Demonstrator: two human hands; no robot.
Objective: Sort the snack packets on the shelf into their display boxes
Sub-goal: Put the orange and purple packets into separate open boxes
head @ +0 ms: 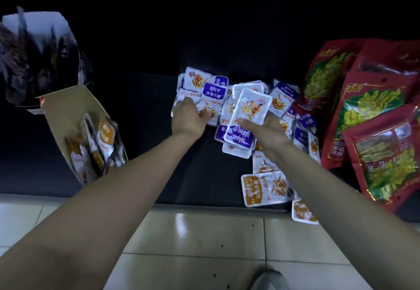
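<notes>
A loose heap of small purple-and-white snack packets (205,89) lies on the dark shelf (147,98). My right hand (264,134) grips a small stack of purple packets (246,119), thumb across the top one, lifted slightly above the heap. My left hand (187,117) reaches onto the heap's left side, its fingers curled on a purple packet (210,111) lying there. Orange-and-white packets (261,189) lie near the shelf's front edge. A cardboard display box (68,112) at the left holds several orange packets (100,144) upright.
Large red snack bags (372,117) are piled at the right of the shelf. A dark display box (38,58) stands at the far left. Below the shelf edge is a pale tiled floor (204,239), with my shoe (269,279) on it.
</notes>
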